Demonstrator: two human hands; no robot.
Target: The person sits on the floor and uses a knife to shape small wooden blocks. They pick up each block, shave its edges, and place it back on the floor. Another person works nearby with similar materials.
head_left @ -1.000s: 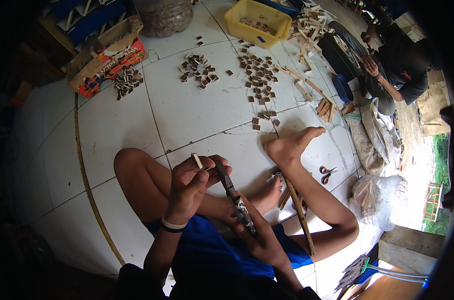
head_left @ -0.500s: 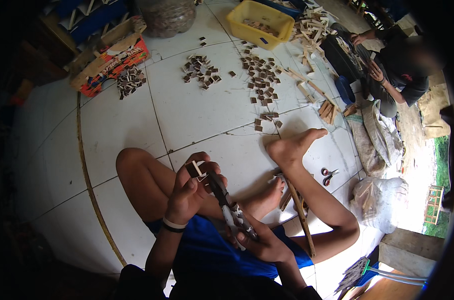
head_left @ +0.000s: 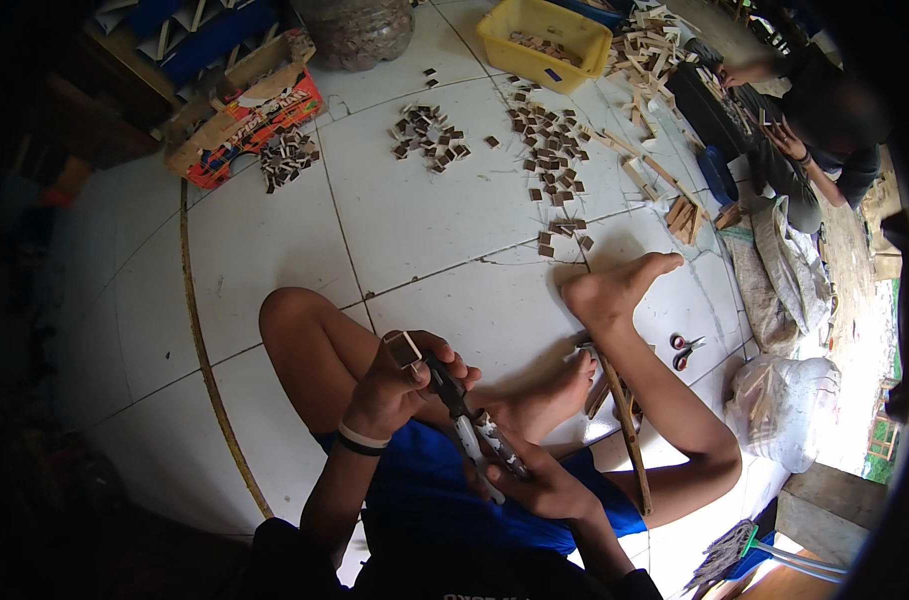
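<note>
Pinched in my left hand is a small square wooden piece with a brown face and pale edges. My right hand is wrapped round the handles of a pair of pliers, patterned black and white. The dark head of the pliers points up to my left fingers, close to the piece. Those fingers partly hide the jaws, so I cannot tell whether they touch it. Both hands are above my lap, between my folded legs.
Similar square pieces lie in several heaps on the white tiles. Farther off are a red carton, a yellow tub and wood strips. Scissors and a stick are by my right leg. A person sits at the far right.
The square piece has turned in my left fingers, its brown face now more toward me. The pliers' handles stand a little farther apart. The whole view has shifted slightly.
</note>
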